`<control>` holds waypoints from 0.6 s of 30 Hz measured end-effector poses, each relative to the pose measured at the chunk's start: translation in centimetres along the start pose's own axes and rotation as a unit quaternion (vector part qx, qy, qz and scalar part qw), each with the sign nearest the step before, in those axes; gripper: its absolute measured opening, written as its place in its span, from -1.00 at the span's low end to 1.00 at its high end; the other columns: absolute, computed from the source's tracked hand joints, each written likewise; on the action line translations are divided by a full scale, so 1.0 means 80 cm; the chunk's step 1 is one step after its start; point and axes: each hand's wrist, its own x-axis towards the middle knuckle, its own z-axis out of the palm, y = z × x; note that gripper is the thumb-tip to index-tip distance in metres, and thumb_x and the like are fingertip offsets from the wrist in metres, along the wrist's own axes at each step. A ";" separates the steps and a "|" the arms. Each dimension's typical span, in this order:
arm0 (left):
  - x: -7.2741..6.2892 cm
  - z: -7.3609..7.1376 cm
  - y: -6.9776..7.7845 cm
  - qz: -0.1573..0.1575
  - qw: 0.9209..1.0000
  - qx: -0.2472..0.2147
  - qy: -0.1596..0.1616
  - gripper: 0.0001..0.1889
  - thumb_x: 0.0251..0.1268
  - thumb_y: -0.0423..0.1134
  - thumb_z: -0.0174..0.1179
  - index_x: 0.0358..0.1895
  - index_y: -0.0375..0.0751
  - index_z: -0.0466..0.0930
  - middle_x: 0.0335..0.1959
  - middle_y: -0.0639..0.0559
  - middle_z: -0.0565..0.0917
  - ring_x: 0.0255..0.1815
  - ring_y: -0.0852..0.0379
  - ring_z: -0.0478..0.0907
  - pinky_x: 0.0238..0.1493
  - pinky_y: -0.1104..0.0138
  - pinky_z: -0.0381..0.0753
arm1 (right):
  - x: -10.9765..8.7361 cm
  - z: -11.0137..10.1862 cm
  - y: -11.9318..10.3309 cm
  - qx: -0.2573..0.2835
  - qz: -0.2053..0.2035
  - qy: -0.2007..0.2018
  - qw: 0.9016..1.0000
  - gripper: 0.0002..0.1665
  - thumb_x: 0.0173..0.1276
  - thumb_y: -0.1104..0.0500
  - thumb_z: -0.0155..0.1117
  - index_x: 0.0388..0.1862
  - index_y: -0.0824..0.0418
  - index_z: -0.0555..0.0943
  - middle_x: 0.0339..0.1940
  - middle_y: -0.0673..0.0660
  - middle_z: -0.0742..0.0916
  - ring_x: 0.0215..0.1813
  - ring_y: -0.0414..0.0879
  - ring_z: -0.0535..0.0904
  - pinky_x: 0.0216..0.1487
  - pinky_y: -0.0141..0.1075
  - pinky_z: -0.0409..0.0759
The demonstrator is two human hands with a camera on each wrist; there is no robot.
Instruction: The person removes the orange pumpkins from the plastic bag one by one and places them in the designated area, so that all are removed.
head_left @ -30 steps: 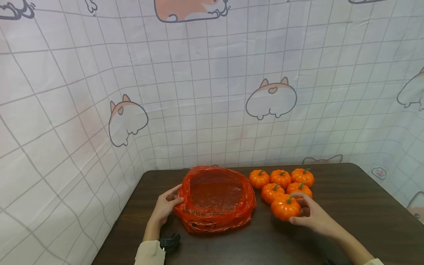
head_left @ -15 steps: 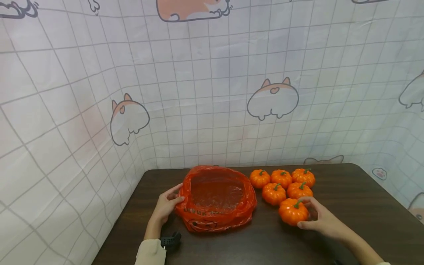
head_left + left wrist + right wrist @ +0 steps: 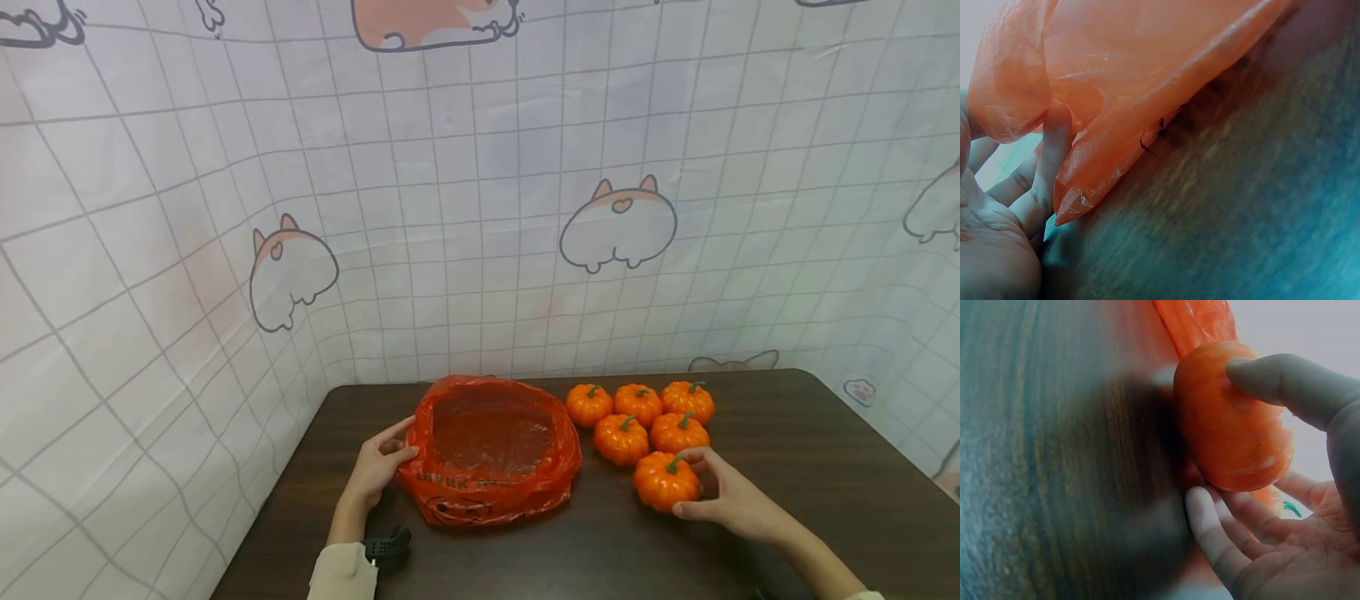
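A red plastic bag (image 3: 487,496) with dark printing stands on the table, its mouth open upward. My left hand (image 3: 369,467) holds the bag's left side, thumb at the near side of the rim; in the left wrist view the fingers (image 3: 1054,156) reach under a fold of the plastic. On the right, my right hand (image 3: 723,496) grips a small orange pumpkin (image 3: 663,483) with a green stem. In the right wrist view the thumb (image 3: 1272,378) presses the side of that pumpkin, while other fingers curve beneath it, low over the table.
Several more small orange pumpkins (image 3: 621,439) sit in two rows just behind the held one, right of the bag. The dark wooden table (image 3: 525,567) ends at a white grid-patterned cloth (image 3: 480,250) behind and at the left. A black strap piece (image 3: 387,546) is at the left wrist.
My right hand has moved slightly right and toward me, lowering the pumpkin a little away from the others; over the last half second it barely moves. The left hand stays on the bag.
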 end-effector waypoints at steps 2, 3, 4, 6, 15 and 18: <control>0.000 0.000 0.000 0.000 1.000 -0.001 0.000 -0.44 0.33 -0.38 0.32 0.39 0.05 0.56 -0.16 -0.13 0.67 -0.20 0.06 0.60 -0.23 0.28 0.64 | 0.000 0.000 0.001 -0.009 0.001 -0.001 1.000 -0.21 0.28 0.07 0.50 0.33 0.30 0.31 0.27 0.35 0.54 0.21 0.15 0.53 -0.03 -0.15 0.54; 0.000 0.000 0.000 0.000 1.000 -0.002 0.000 -0.44 0.33 -0.38 0.33 0.39 0.05 0.57 -0.16 -0.13 0.67 -0.20 0.06 0.60 -0.23 0.28 0.64 | 0.000 0.000 0.001 -0.011 0.004 -0.003 1.000 -0.21 0.28 0.07 0.50 0.32 0.30 0.31 0.26 0.35 0.55 0.20 0.14 0.53 -0.03 -0.16 0.54; 0.000 0.000 0.000 0.001 1.000 -0.003 0.000 -0.44 0.33 -0.38 0.33 0.39 0.05 0.57 -0.16 -0.13 0.67 -0.20 0.07 0.61 -0.23 0.28 0.64 | -0.001 0.000 0.001 -0.011 0.006 -0.005 1.000 -0.21 0.29 0.06 0.50 0.32 0.31 0.30 0.25 0.34 0.56 0.19 0.12 0.53 -0.04 -0.18 0.54; 0.000 0.000 0.000 0.002 1.000 -0.005 -0.002 -0.44 0.33 -0.38 0.33 0.39 0.03 0.56 -0.16 -0.13 0.68 -0.20 0.07 0.61 -0.23 0.28 0.65 | -0.001 -0.001 0.001 -0.008 0.013 -0.009 1.000 -0.21 0.30 0.06 0.49 0.32 0.32 0.29 0.23 0.34 0.57 0.17 0.10 0.54 -0.06 -0.20 0.55; 0.000 0.000 -0.001 0.002 1.000 -0.001 0.004 -0.44 0.33 -0.35 0.34 0.39 0.01 0.56 -0.16 -0.13 0.69 -0.19 0.07 0.62 -0.22 0.28 0.68 | -0.001 -0.002 -0.001 0.002 0.038 -0.015 0.999 -0.16 0.30 0.04 0.47 0.35 0.36 0.25 0.16 0.33 0.60 0.12 0.08 0.56 -0.06 -0.18 0.55; 0.000 0.000 -0.002 0.002 1.000 0.002 0.005 -0.45 0.33 -0.35 0.34 0.39 0.01 0.57 -0.16 -0.12 0.69 -0.19 0.07 0.61 -0.21 0.28 0.67 | 0.000 -0.003 -0.001 0.006 0.044 -0.020 0.999 -0.15 0.32 0.03 0.46 0.36 0.37 0.22 0.15 0.35 0.60 0.11 0.09 0.56 -0.08 -0.18 0.55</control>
